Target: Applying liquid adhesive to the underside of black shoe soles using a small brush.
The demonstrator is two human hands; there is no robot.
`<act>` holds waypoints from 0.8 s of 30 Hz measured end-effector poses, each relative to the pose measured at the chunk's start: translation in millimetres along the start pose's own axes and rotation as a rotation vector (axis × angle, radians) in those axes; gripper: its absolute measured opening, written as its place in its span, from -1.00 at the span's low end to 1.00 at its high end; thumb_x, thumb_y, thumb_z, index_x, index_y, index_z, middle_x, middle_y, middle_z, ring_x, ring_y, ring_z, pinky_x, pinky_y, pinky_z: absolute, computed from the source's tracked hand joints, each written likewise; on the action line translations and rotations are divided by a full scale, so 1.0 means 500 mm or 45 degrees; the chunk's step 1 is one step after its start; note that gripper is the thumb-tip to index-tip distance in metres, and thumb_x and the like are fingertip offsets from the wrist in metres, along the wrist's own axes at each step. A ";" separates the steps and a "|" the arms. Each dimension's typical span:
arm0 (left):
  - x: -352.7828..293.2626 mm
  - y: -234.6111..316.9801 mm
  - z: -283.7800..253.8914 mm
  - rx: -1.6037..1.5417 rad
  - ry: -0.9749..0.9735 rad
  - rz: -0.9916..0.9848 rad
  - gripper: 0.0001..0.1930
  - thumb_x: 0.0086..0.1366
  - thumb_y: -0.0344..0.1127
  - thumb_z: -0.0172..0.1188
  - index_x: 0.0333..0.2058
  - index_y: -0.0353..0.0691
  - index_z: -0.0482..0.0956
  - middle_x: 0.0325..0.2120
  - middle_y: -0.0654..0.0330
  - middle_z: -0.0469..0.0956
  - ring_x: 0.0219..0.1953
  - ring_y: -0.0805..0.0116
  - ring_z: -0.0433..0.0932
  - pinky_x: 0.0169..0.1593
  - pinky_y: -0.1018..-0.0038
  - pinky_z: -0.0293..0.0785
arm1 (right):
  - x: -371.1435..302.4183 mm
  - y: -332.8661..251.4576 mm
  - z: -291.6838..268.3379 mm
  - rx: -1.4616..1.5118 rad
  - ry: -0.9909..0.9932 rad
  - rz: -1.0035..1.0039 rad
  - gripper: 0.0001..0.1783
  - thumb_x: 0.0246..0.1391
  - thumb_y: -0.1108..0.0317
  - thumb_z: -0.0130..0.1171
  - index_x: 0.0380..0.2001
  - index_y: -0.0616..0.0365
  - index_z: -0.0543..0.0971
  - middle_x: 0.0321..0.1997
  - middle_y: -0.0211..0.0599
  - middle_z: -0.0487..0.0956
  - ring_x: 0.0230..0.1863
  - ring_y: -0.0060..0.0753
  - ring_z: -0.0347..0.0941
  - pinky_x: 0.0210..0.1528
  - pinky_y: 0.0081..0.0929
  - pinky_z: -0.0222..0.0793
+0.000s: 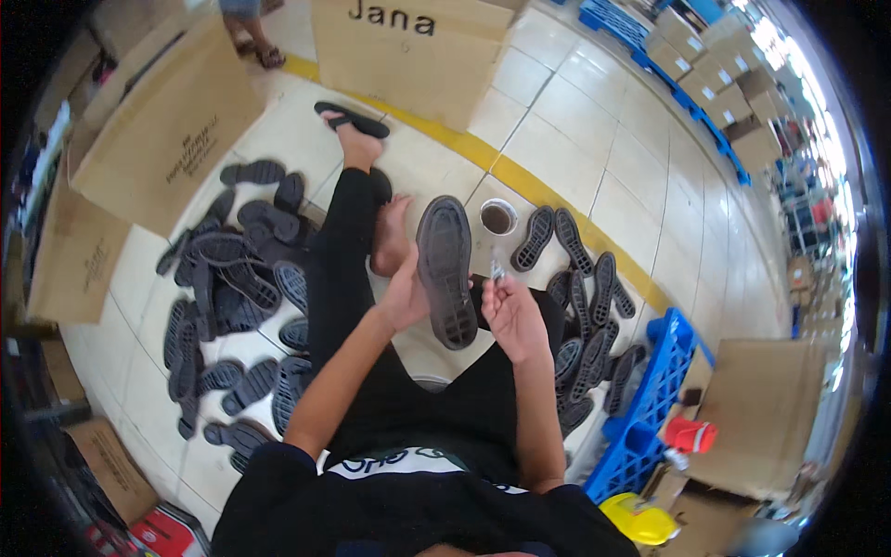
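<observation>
A dark grey shoe sole is held up in front of me, its hollow, ribbed face toward me. My left hand grips its left edge. Just right of the sole, my right hand is closed around a small slim tool with a pale end, too blurred to name more exactly. The tool is apart from the sole. Beyond it, a white cup with dark brown contents stands on the floor.
Many loose soles lie in a pile on the left and another group on the right. A blue plastic pallet stands at the right. Cardboard boxes stand ahead and at both sides. Another person's leg shows at the top left.
</observation>
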State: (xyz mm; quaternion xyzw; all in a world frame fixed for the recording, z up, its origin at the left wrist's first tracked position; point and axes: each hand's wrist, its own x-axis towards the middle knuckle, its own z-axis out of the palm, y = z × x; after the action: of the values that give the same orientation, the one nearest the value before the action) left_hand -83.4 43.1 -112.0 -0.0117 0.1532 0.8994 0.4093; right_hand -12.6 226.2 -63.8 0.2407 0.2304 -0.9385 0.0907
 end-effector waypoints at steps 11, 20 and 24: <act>-0.113 -0.067 0.182 0.363 -0.128 0.059 -0.21 0.28 0.39 -0.28 0.19 -0.19 0.21 -0.06 0.20 0.40 -0.03 0.32 0.38 0.11 0.36 0.28 | -0.114 0.002 0.114 -0.622 -0.181 -0.517 -0.76 0.29 0.24 -0.06 -0.35 0.15 0.46 -0.47 -0.43 0.52 -0.56 -0.65 0.42 -0.55 -0.74 0.21; -0.117 -0.080 0.194 0.455 -0.203 0.135 -0.22 0.28 0.37 -0.22 0.18 -0.22 0.18 -0.08 0.21 0.37 0.02 0.33 0.35 0.20 0.31 0.21 | -0.121 0.004 0.134 -0.785 -0.121 -0.638 -0.73 0.31 0.23 -0.10 -0.37 0.19 0.43 -0.52 -0.39 0.46 -0.58 -0.61 0.40 -0.56 -0.67 0.23; -0.123 -0.083 0.199 0.542 -0.189 0.195 -0.24 0.29 0.36 -0.22 0.16 -0.21 0.19 -0.09 0.21 0.36 0.04 0.33 0.33 0.20 0.30 0.22 | -0.113 0.010 0.131 -0.830 -0.165 -0.693 -0.73 0.31 0.23 -0.10 -0.38 0.17 0.43 -0.59 -0.43 0.43 -0.60 -0.65 0.36 -0.58 -0.70 0.20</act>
State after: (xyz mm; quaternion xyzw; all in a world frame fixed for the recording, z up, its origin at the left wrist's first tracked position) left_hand -1.3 52.2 -19.3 0.1526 0.3092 0.8736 0.3435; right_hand 10.8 193.9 13.3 0.0706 0.5637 -0.8196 -0.0746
